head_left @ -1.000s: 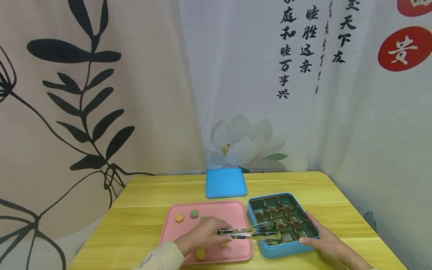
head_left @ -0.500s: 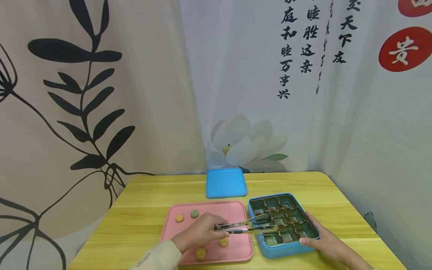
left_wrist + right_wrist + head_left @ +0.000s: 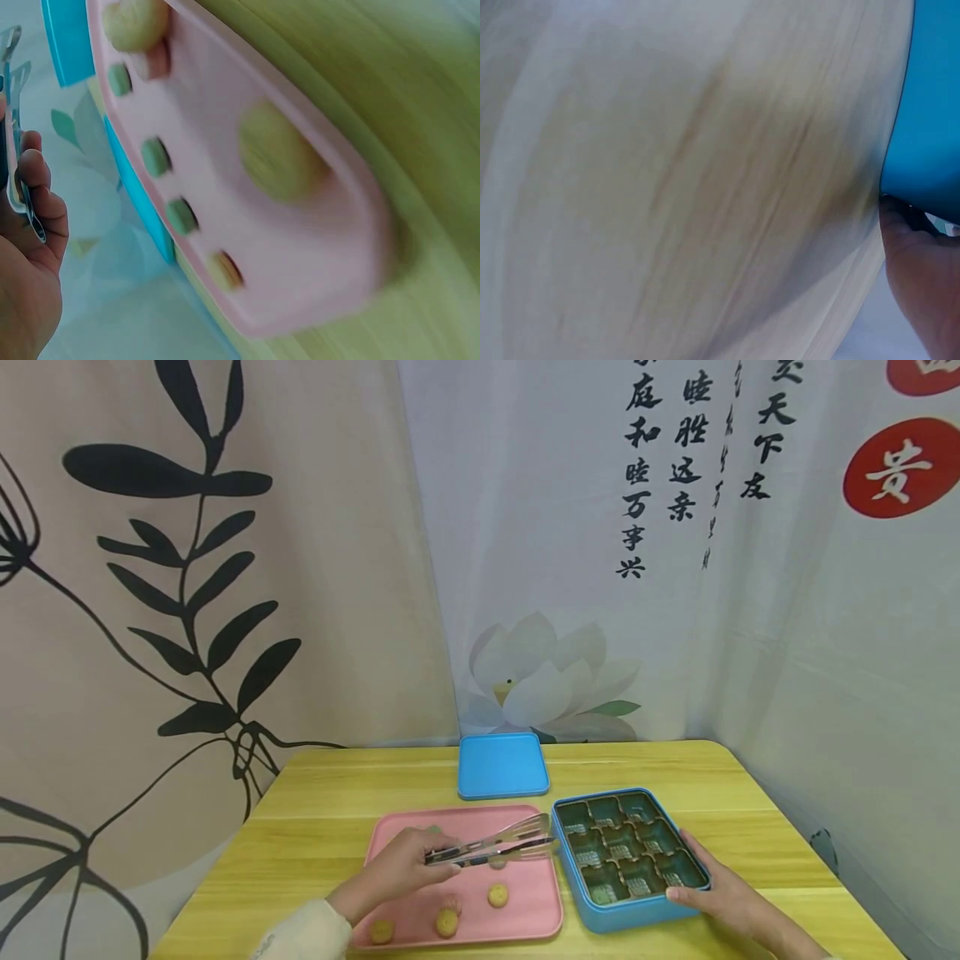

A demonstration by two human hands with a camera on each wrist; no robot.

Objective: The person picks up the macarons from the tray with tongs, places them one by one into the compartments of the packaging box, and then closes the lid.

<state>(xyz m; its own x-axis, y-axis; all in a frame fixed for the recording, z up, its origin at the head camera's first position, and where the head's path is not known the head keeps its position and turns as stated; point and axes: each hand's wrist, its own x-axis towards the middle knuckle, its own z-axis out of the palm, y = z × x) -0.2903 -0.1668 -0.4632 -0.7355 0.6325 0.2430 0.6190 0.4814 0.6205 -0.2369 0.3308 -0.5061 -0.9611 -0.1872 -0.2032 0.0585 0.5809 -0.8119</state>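
Note:
My left hand [image 3: 408, 862] grips a pair of metal tongs [image 3: 495, 846] over the pink tray [image 3: 525, 927]. The tongs' ends are spread, nothing between them, and point right toward the blue box. Round macarons lie on the tray: yellow macarons [image 3: 497, 895], green macarons [image 3: 156, 157] and a pink macaron [image 3: 154, 61] partly behind a yellow one. My right hand [image 3: 720, 893] holds the blue box [image 3: 630, 916] at its near right corner, thumb at the rim and fingers along the side. Inside, a divided insert has a green macaron [image 3: 602, 894] in its near left compartment.
A flat blue lid [image 3: 502, 767] lies behind the tray at the table's back edge. Tray and box stand close side by side on the yellow wooden table [image 3: 300, 843]. A printed curtain [image 3: 360, 568] hangs behind the table.
My left hand has drawn the tongs leftward from over the box to over the tray, uncovering the green macaron in the near left compartment. The right hand stays on the box.

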